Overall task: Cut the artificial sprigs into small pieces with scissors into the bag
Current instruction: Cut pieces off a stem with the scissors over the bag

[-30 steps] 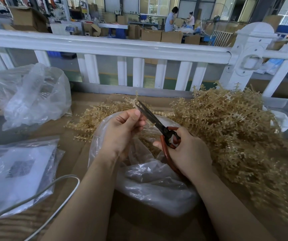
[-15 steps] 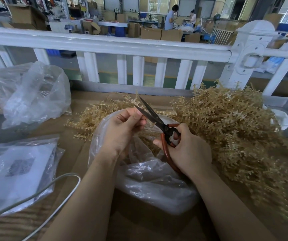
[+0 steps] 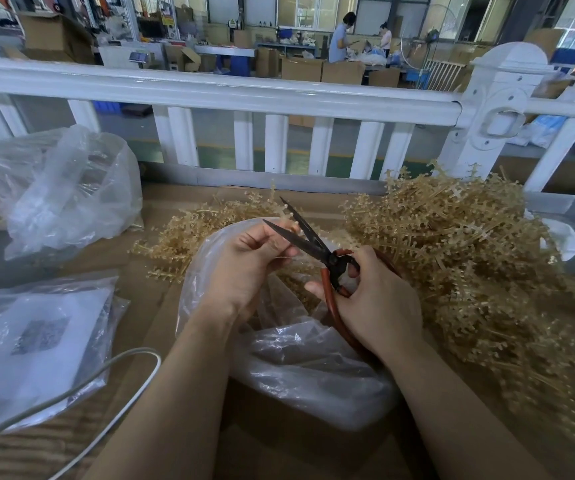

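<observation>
Broadly, the cardboard-covered worktop (image 3: 279, 455) carries a big heap of tan artificial sprigs (image 3: 469, 271) along its far right side. Near the middle lies the clear plastic bag (image 3: 307, 368), mouth open under both hands. Over that mouth the right hand (image 3: 376, 299) grips the red handles of the scissors (image 3: 314, 244), dark blades parted. Just left, the left hand (image 3: 244, 268) pinches a thin sprig piece (image 3: 288, 216) between the blades.
</observation>
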`<action>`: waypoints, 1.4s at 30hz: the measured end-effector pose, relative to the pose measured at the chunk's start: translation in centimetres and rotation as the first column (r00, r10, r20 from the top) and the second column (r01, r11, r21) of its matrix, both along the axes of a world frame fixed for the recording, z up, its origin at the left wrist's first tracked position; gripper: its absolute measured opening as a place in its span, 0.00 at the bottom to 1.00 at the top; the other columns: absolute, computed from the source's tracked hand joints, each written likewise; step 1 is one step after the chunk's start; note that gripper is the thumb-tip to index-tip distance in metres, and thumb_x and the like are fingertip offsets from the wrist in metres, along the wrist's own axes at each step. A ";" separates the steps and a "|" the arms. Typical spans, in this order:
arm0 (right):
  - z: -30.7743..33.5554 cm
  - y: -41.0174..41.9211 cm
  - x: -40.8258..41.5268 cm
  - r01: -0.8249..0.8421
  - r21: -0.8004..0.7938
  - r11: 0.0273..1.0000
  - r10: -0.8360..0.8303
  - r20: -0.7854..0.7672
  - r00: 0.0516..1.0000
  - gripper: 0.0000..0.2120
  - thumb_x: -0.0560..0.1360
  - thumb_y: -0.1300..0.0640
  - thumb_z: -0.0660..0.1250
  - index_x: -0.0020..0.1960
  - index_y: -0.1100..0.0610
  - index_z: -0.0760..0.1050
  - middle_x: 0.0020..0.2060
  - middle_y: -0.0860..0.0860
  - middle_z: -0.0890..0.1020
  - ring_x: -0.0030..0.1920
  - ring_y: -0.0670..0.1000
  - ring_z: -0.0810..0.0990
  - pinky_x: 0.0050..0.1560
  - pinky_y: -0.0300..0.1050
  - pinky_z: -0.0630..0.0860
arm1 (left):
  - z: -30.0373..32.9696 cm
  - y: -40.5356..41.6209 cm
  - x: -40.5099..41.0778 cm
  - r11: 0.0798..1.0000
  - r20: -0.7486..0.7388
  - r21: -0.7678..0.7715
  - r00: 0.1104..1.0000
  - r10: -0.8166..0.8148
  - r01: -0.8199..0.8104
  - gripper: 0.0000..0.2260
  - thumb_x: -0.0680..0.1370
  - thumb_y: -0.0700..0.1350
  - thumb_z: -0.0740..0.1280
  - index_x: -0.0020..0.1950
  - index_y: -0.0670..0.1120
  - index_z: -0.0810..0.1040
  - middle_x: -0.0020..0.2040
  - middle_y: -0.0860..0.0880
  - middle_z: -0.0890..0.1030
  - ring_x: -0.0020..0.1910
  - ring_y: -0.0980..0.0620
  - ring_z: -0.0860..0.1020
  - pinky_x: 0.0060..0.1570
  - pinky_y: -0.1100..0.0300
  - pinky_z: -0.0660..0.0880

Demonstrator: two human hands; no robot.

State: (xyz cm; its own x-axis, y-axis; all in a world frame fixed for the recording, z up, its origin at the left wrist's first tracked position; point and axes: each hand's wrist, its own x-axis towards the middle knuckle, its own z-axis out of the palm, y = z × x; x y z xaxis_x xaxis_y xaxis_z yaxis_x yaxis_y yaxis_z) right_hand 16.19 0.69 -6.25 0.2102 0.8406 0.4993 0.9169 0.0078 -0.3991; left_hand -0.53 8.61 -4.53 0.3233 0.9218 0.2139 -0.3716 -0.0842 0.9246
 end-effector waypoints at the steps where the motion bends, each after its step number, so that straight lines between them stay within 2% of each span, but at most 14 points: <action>1: -0.1 0.0 0.0 0.002 -0.001 1.000 -0.002 -0.006 1.000 0.33 0.63 0.17 0.51 0.47 0.45 0.62 0.37 0.36 0.69 0.37 0.43 0.71 0.31 0.32 0.57 | -0.1 0.0 0.1 1.000 -0.021 0.009 1.000 -0.004 0.004 0.13 0.79 0.35 0.65 0.43 0.48 0.85 0.36 0.50 0.82 0.36 0.57 0.79 0.44 0.63 0.77; 6: -0.5 0.3 0.1 0.020 0.021 1.000 -0.020 0.007 1.000 0.31 0.64 0.17 0.53 0.47 0.44 0.61 0.38 0.37 0.71 0.41 0.49 0.81 0.30 0.32 0.55 | -0.2 -0.1 0.2 1.000 -0.014 0.005 1.000 -0.019 0.019 0.07 0.77 0.35 0.66 0.44 0.44 0.83 0.37 0.49 0.83 0.37 0.56 0.80 0.42 0.64 0.78; 11: -0.5 0.2 0.1 0.022 0.049 0.999 -0.022 0.009 1.000 0.30 0.65 0.19 0.55 0.47 0.45 0.61 0.38 0.37 0.71 0.38 0.47 0.79 0.29 0.32 0.56 | -0.3 -0.2 0.1 0.997 0.019 -0.040 0.998 -0.062 0.063 0.04 0.70 0.42 0.69 0.41 0.46 0.83 0.38 0.48 0.83 0.36 0.56 0.80 0.41 0.64 0.77; 14: -0.3 0.3 0.1 0.032 0.045 0.998 -0.033 0.028 0.999 0.30 0.65 0.19 0.56 0.47 0.45 0.62 0.38 0.38 0.72 0.36 0.43 0.72 0.30 0.32 0.56 | -0.2 -0.3 0.1 0.997 0.038 -0.047 0.998 -0.057 0.059 0.04 0.70 0.41 0.69 0.41 0.45 0.83 0.38 0.48 0.83 0.36 0.56 0.81 0.41 0.65 0.78; 17: -0.2 0.4 0.0 0.036 0.044 0.998 -0.038 0.054 0.998 0.32 0.65 0.18 0.55 0.47 0.47 0.63 0.37 0.40 0.74 0.35 0.44 0.71 0.29 0.37 0.60 | -0.1 -0.4 0.1 0.996 0.045 -0.074 0.998 -0.054 0.057 0.07 0.72 0.39 0.68 0.38 0.46 0.85 0.37 0.49 0.84 0.36 0.57 0.81 0.39 0.66 0.77; 19: -0.3 0.4 0.0 0.037 0.052 0.998 -0.039 0.054 0.998 0.33 0.65 0.19 0.55 0.47 0.48 0.64 0.37 0.41 0.75 0.35 0.46 0.73 0.30 0.39 0.62 | -0.1 -0.3 0.2 0.995 0.028 -0.086 0.999 -0.045 0.047 0.10 0.76 0.35 0.66 0.41 0.45 0.85 0.37 0.49 0.84 0.35 0.57 0.80 0.39 0.65 0.77; 21: -0.4 0.4 -0.1 0.043 0.050 0.998 -0.045 0.050 0.998 0.34 0.65 0.19 0.54 0.48 0.49 0.66 0.38 0.43 0.77 0.37 0.49 0.78 0.32 0.41 0.65 | -0.1 -0.3 0.1 0.996 0.008 -0.079 0.999 -0.049 0.049 0.09 0.79 0.34 0.63 0.46 0.42 0.82 0.35 0.49 0.82 0.34 0.57 0.79 0.38 0.65 0.75; 26: -0.4 0.4 -0.1 0.073 0.024 0.997 -0.074 0.076 0.994 0.37 0.64 0.18 0.53 0.50 0.50 0.69 0.40 0.45 0.80 0.41 0.52 0.82 0.35 0.45 0.73 | 0.0 -0.3 -0.1 0.994 0.039 -0.090 0.997 -0.063 0.066 0.08 0.78 0.33 0.63 0.50 0.40 0.81 0.35 0.48 0.81 0.34 0.57 0.79 0.34 0.67 0.74; 32: -0.2 0.4 -0.3 0.088 0.064 0.994 -0.094 0.099 0.991 0.30 0.67 0.23 0.61 0.47 0.49 0.66 0.36 0.43 0.79 0.36 0.51 0.81 0.30 0.41 0.66 | 0.1 -0.4 0.1 0.990 0.037 -0.132 0.998 -0.048 0.053 0.05 0.78 0.34 0.64 0.46 0.37 0.79 0.33 0.48 0.82 0.32 0.57 0.80 0.33 0.67 0.75; 38: 0.1 0.2 -0.6 0.088 0.137 0.987 -0.102 0.091 0.991 0.31 0.68 0.22 0.56 0.46 0.50 0.66 0.33 0.43 0.76 0.30 0.49 0.75 0.28 0.38 0.60 | 0.4 -0.8 0.1 0.987 0.079 -0.146 0.996 -0.049 0.060 0.05 0.74 0.36 0.67 0.43 0.42 0.83 0.33 0.48 0.82 0.33 0.58 0.80 0.34 0.69 0.74; 40: 0.1 0.3 -0.6 0.075 0.148 0.986 -0.089 0.092 0.992 0.32 0.68 0.22 0.56 0.47 0.51 0.67 0.34 0.44 0.76 0.31 0.49 0.75 0.31 0.39 0.63 | 0.4 -0.9 0.2 0.985 0.100 -0.163 0.994 -0.046 0.062 0.06 0.72 0.37 0.68 0.40 0.44 0.85 0.33 0.48 0.82 0.32 0.58 0.80 0.33 0.68 0.74; 42: -0.1 0.4 -0.6 0.061 0.128 0.990 -0.073 0.098 0.993 0.35 0.68 0.22 0.56 0.49 0.54 0.70 0.36 0.46 0.78 0.34 0.51 0.79 0.34 0.41 0.66 | 0.4 -0.9 0.2 0.984 0.096 -0.169 0.995 -0.039 0.055 0.09 0.74 0.35 0.67 0.39 0.44 0.85 0.33 0.49 0.82 0.32 0.58 0.80 0.33 0.68 0.74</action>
State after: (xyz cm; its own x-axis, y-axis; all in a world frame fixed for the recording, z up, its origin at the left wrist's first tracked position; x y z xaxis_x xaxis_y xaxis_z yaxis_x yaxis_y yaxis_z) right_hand 15.64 1.10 -6.31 0.2067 0.7564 0.6206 0.9528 -0.0113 -0.3035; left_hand -0.38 7.69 -4.14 0.3529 0.9318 0.0853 -0.4559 0.0916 0.8853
